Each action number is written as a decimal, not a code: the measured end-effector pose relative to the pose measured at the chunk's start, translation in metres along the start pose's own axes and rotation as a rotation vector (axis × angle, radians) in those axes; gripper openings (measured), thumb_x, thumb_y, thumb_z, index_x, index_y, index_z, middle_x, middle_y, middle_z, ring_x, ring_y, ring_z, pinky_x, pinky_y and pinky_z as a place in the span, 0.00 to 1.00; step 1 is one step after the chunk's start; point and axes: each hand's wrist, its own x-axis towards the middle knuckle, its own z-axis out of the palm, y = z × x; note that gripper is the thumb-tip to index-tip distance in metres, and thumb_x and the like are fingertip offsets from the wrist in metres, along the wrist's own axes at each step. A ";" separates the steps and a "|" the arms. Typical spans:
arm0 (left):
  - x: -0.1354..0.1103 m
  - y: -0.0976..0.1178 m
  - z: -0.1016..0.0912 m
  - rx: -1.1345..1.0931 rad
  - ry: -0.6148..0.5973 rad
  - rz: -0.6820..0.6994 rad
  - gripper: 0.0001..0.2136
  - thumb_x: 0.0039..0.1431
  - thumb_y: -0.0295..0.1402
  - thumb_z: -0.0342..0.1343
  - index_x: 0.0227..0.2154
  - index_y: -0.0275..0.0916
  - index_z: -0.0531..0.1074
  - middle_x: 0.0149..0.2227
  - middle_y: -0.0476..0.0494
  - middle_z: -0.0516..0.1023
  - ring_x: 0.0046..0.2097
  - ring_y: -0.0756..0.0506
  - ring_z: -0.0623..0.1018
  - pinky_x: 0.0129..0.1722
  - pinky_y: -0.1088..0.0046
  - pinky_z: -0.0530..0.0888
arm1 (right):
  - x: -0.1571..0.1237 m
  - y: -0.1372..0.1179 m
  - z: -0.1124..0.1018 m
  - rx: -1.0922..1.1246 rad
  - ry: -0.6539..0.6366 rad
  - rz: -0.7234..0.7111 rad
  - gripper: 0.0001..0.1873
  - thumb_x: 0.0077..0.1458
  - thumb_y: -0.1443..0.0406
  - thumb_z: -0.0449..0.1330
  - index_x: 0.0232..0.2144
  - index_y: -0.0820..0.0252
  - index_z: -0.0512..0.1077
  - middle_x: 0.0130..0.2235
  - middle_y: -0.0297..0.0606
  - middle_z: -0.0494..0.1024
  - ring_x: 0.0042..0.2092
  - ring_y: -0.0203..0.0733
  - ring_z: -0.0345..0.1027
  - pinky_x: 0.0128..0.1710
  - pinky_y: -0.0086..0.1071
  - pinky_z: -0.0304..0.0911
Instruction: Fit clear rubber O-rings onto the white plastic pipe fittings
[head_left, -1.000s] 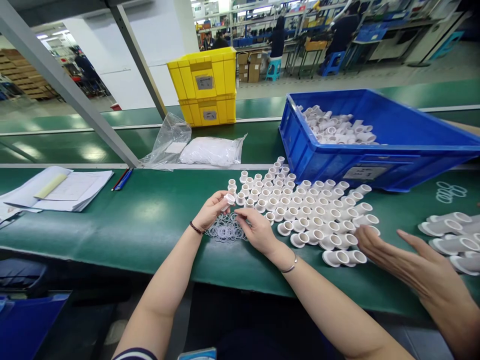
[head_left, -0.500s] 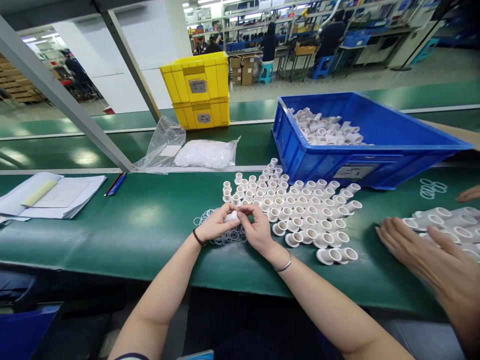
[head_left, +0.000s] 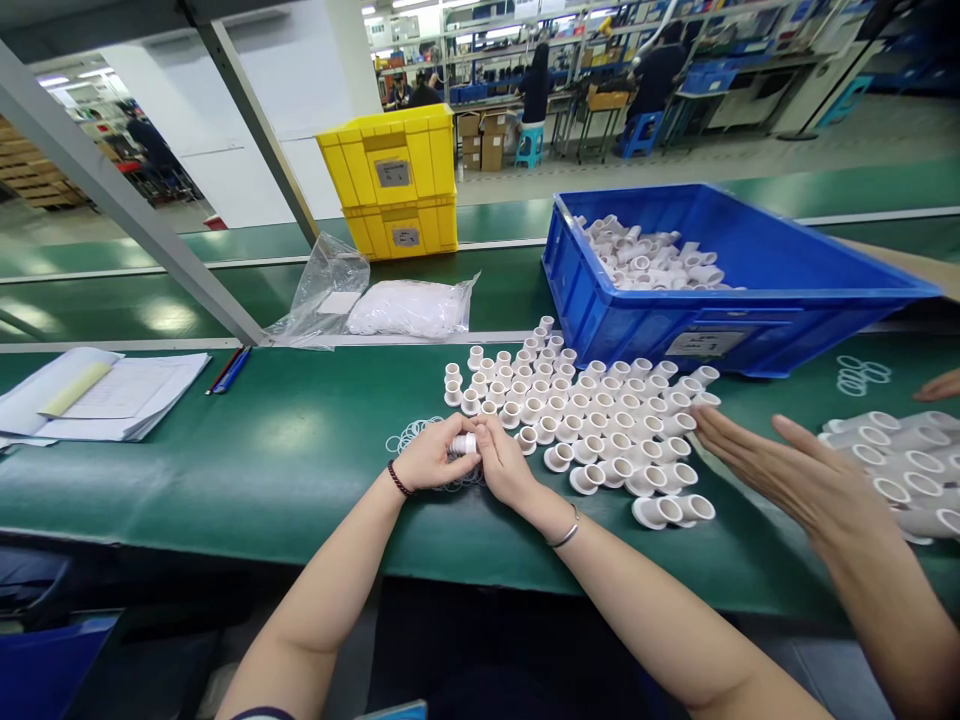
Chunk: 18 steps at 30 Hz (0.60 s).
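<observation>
- Work surface (head_left: 285, 490): smooth green sheet, faintly glossy, its near edge rounded.
- Loose rings (head_left: 409, 432): thin, translucent circlets in a tangled pile, visible at 9 to 10 o'clock from the held fitting and partly hidden by the hands.
- Standing fittings (head_left: 592, 449): short white tubes with flared bases, closely grouped from 1 to 4 o'clock.
- Blue crate (head_left: 675, 325): rigid, ribbed walls, at 2 o'clock, containing further white pieces.
- Held fitting (head_left: 465, 443): a short white cylinder with ridged bands, lying sideways between the two hands; the fingers cover much of it.
- Left hand (head_left: 429, 458): closed around the fitting, thumb below and fingers above, wrist angled towards 1 o'clock.
- Right hand (head_left: 505, 464): fingers bunched and partly curled, tips at the fitting's 3 o'clock end, forearm running towards 4 o'clock; whether it grips anything cannot be told.
- Co-worker's hand (head_left: 795, 475): extended flat at 3 o'clock, beside the standing fittings.
</observation>
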 end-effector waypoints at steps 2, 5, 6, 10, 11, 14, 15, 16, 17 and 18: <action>-0.001 0.000 0.001 0.022 -0.001 0.024 0.12 0.57 0.40 0.52 0.40 0.38 0.63 0.35 0.46 0.70 0.34 0.48 0.70 0.35 0.73 0.66 | 0.000 0.000 0.000 0.011 0.031 -0.027 0.15 0.65 0.58 0.41 0.43 0.53 0.66 0.38 0.40 0.73 0.39 0.42 0.70 0.39 0.38 0.65; -0.001 0.002 0.003 0.021 0.010 0.053 0.13 0.57 0.41 0.52 0.40 0.38 0.63 0.36 0.44 0.70 0.34 0.48 0.70 0.35 0.72 0.67 | 0.001 0.001 0.000 0.040 0.075 -0.088 0.14 0.64 0.60 0.43 0.44 0.48 0.66 0.39 0.41 0.73 0.41 0.43 0.70 0.40 0.39 0.66; -0.001 0.003 0.003 0.020 0.017 0.062 0.13 0.58 0.40 0.52 0.40 0.38 0.63 0.36 0.44 0.70 0.35 0.47 0.71 0.35 0.72 0.67 | 0.002 0.002 0.000 0.050 0.096 -0.115 0.14 0.64 0.60 0.43 0.45 0.47 0.66 0.39 0.41 0.73 0.41 0.44 0.70 0.39 0.39 0.67; -0.001 0.003 0.005 0.010 0.040 0.089 0.14 0.58 0.39 0.53 0.43 0.38 0.62 0.40 0.41 0.70 0.38 0.46 0.72 0.39 0.70 0.68 | 0.004 0.004 0.000 0.075 0.173 -0.203 0.13 0.63 0.62 0.46 0.46 0.44 0.66 0.39 0.40 0.73 0.41 0.45 0.71 0.39 0.41 0.68; -0.001 0.002 0.006 0.001 0.049 0.089 0.15 0.58 0.38 0.53 0.45 0.38 0.62 0.42 0.40 0.70 0.41 0.45 0.72 0.41 0.68 0.68 | 0.005 0.005 0.000 0.079 0.182 -0.217 0.13 0.63 0.63 0.46 0.46 0.44 0.66 0.39 0.40 0.73 0.41 0.45 0.71 0.38 0.42 0.68; -0.001 0.000 0.008 -0.027 0.059 0.099 0.17 0.58 0.38 0.52 0.48 0.38 0.61 0.44 0.39 0.70 0.44 0.43 0.72 0.44 0.66 0.68 | 0.007 0.006 -0.001 0.078 0.194 -0.237 0.12 0.62 0.64 0.48 0.46 0.43 0.65 0.38 0.39 0.73 0.40 0.45 0.71 0.38 0.42 0.69; -0.001 -0.001 0.009 -0.036 0.058 0.103 0.16 0.58 0.38 0.52 0.47 0.38 0.61 0.43 0.39 0.70 0.43 0.44 0.72 0.44 0.67 0.68 | 0.008 0.006 -0.002 0.074 0.198 -0.237 0.12 0.62 0.64 0.48 0.46 0.43 0.65 0.38 0.38 0.74 0.40 0.44 0.71 0.38 0.42 0.69; -0.001 -0.001 0.009 -0.045 0.057 0.104 0.15 0.58 0.38 0.52 0.45 0.38 0.62 0.41 0.40 0.70 0.41 0.44 0.72 0.42 0.67 0.68 | 0.008 0.006 -0.002 0.069 0.203 -0.235 0.12 0.62 0.64 0.48 0.45 0.43 0.66 0.38 0.38 0.74 0.39 0.44 0.71 0.37 0.41 0.69; -0.001 -0.001 0.009 -0.055 0.058 0.101 0.13 0.59 0.38 0.52 0.44 0.38 0.62 0.40 0.41 0.70 0.40 0.45 0.71 0.41 0.68 0.68 | 0.008 0.006 -0.002 0.064 0.209 -0.232 0.12 0.62 0.64 0.48 0.45 0.44 0.66 0.38 0.38 0.74 0.39 0.44 0.71 0.37 0.41 0.69; -0.001 -0.001 0.009 -0.066 0.061 0.092 0.13 0.59 0.38 0.52 0.44 0.38 0.62 0.39 0.41 0.70 0.39 0.46 0.71 0.41 0.68 0.68 | 0.009 0.006 -0.002 0.062 0.214 -0.226 0.11 0.62 0.64 0.48 0.44 0.44 0.66 0.37 0.37 0.74 0.38 0.43 0.71 0.36 0.40 0.69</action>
